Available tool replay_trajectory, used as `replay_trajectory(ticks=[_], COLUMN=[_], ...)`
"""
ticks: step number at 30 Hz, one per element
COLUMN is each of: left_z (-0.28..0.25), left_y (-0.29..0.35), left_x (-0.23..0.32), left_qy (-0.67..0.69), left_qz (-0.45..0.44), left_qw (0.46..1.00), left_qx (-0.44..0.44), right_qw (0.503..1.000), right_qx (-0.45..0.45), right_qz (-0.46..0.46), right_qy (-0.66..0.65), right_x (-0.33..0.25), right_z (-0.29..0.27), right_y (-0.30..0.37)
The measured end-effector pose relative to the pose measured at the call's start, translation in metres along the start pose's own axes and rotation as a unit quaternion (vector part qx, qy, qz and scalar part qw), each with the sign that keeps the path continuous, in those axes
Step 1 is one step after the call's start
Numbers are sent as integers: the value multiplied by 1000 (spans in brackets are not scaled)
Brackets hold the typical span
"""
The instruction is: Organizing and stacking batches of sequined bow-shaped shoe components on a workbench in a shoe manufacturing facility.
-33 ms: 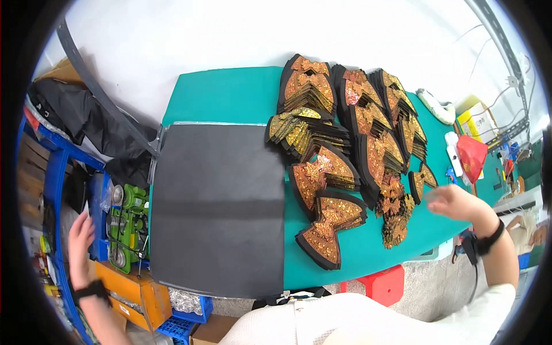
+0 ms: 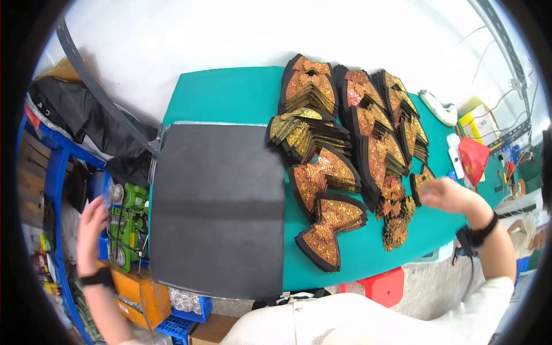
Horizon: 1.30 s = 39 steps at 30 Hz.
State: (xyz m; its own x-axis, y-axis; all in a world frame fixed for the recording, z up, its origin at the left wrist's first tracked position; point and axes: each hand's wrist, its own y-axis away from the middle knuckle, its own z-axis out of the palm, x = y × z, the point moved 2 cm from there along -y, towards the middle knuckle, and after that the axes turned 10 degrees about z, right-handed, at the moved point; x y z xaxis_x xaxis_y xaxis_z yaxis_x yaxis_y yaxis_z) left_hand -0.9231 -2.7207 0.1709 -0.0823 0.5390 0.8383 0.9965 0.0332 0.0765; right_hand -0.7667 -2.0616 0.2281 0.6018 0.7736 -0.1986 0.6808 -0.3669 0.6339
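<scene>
Apparent reach: the left hand (image 2: 91,234) is empty, relaxed; the right hand (image 2: 453,196), grip indeterminable, overlaps a glittered piece (image 2: 418,187), whose lifting calls for pinching.

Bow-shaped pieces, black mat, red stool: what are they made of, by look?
Bow-shaped pieces: likely glittery fabric or film on black backing; gold-orange speckled sparkle, dark matte edges.
Black mat: probably rubber or vinyl, low sheen; flat, even dark surface. Could be another sheet material.
Red stool: likely moulded plastic; smooth, uniform colour, rounded corners.
</scene>
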Motion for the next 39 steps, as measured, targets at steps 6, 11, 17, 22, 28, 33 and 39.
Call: replay_trajectory(ticks=[6,11,17,22,28,33,39], left_z=[288,401,464,484,504,525,511], left_y=[-77,-77,-96,-115,-122,-123,-107], left_x=[19,24,31,35,54,36,64], left_qy=[205,360,375,404,431,414,409], left_qz=[-39,-152,-169,-204,-207,-82,-213], left_qw=[966,915,901,884,871,900,878], left_qx=[-150,-102,-143,-119,-110,-103,-128], right_qw=[987,941,929,936,911,931,955], right_qx=[104,255,303,265,265,249,124], right_qz=[-119,-216,-198,-214,-316,-264,-178], right_qy=[-11,-59,70,89,0,-30,-204], right_x=[-38,-112,-127,-121,-79,-58,-55], right_z=[2,42,73,87,92,101,82], right_y=[-182,-269,-321,-355,-357,-339,-349])
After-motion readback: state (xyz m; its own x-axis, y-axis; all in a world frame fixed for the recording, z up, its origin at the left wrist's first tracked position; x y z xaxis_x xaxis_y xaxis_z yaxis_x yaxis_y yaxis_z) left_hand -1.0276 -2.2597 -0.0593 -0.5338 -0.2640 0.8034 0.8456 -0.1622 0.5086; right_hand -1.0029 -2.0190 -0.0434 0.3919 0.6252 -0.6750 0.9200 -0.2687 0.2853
